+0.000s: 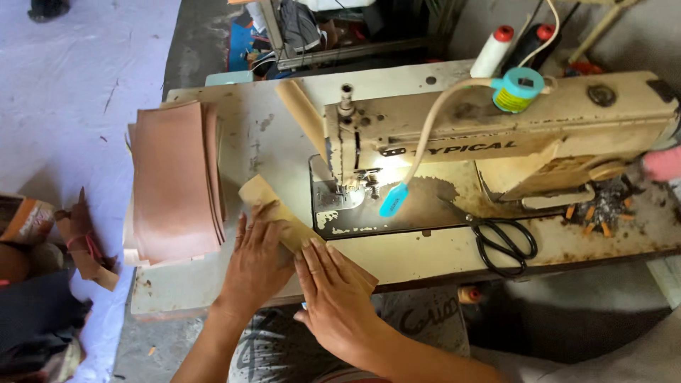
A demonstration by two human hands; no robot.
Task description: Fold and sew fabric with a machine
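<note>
Tan strip (284, 216) lies flat under both hands (259, 262), (337, 291).

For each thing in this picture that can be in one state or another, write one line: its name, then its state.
Left hand: open, flat on the tan strip.
Right hand: open, flat on the tan strip.
Tan strip: lying flat, slanted towards the needle.
Stack of brown pieces: piled, untouched.
Scissors: lying flat on the table, blades shut.
Lamp on the sewing machine: lit.
Thread spools: standing upright.
</note>
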